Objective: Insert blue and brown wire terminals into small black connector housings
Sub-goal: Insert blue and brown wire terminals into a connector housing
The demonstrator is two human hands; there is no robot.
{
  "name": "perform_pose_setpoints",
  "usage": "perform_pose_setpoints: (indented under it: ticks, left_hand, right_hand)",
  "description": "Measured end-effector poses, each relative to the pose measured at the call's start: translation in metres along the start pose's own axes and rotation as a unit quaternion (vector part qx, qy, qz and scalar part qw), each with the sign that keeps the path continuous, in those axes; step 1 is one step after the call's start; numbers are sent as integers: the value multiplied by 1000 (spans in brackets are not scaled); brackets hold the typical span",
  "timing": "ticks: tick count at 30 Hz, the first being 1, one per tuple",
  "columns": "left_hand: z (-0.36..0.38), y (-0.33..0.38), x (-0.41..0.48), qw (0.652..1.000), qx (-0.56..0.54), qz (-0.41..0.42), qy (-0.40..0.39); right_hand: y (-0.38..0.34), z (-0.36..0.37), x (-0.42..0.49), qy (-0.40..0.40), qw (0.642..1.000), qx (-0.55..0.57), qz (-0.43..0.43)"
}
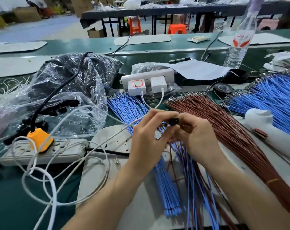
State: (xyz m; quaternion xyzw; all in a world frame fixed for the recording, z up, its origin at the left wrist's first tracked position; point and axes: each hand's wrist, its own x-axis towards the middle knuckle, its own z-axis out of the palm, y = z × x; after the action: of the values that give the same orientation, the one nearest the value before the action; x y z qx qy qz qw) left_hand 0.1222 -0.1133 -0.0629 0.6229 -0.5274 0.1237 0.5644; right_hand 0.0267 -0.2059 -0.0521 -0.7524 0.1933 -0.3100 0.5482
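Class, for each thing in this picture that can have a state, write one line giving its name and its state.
left hand, pinching the black connector housing
right hand, pinching it too
black connector housing, held between both hands
orange plug, seated in the grey power strip
two white chargers, plugged into the white power strip
plastic bag, open
water bottle, upright

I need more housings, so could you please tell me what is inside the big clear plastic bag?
A dark heap of small black connector housings shows through the clear plastic bag; glare and folds hide how many remain.
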Motion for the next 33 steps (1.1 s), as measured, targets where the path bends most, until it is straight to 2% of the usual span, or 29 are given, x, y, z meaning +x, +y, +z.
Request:
perform_pose_setpoints:
  ticks: [4, 12, 28, 33]
  left_hand:
    - [0, 2, -1, 1000, -10, 4, 14]
    - [-1, 3, -2, 999, -35, -10, 18]
    - [-2, 1, -2, 999, -36, -35, 10]
    - [-1, -1, -5, 1000, -16, 4, 10]
  right_hand:
    - [2, 0, -3, 34, 997, 10, -67]
    - [4, 5, -5, 37, 993, 12, -108]
    - [10, 11, -4, 59, 986, -57, -146]
    - [10, 9, -4, 28, 989, -69, -130]
